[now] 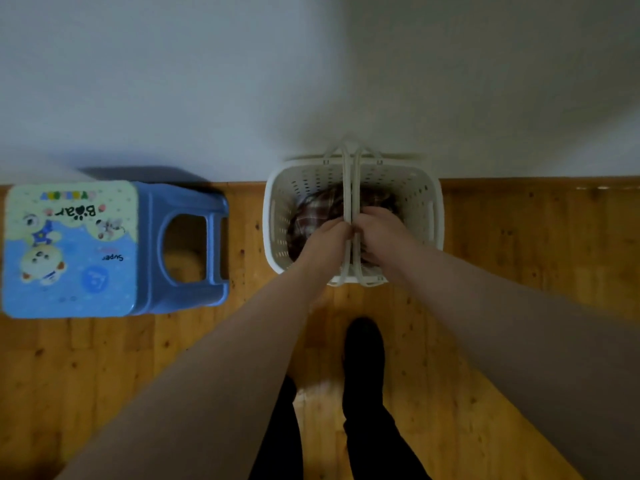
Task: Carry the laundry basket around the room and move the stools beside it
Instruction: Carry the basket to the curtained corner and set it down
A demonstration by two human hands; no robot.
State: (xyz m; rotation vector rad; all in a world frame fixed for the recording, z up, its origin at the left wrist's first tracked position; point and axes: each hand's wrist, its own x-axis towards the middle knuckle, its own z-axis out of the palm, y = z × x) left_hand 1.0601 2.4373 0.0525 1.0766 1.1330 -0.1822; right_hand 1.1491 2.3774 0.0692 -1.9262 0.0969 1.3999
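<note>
The pale wall (242, 81) filled the upper part of my view and met the wooden plank floor (138, 358) along a wooden skirting strip (536, 183). The floor was orange-brown, knotted and slightly glossy, with a light reflection between my legs. My two bare forearms reached forward and down across the floor toward the wall. My legs in dark trousers (374, 427) stood below them, one dark foot (363, 341) set just short of the basket. The blue plastic stool (183, 247) stood upright on the floor to my left, against the skirting and well apart from the basket; its seat top (69, 247) carried a printed cartoon of bears with lettering, seen upside down from my position. The white perforated laundry basket (277, 216) sat against the wall directly ahead of me; whether its base was touching the floor could not be told. Inside it lay a crumpled plaid cloth (315, 213), red-brown and white, filling the bottom. The two thin white handles (349, 181) were drawn together over the middle of the basket. My left hand (329, 237) was clenched around the left handle, and my right hand (381, 233) was clenched around the right handle, the knuckles of both touching at the centre.
</note>
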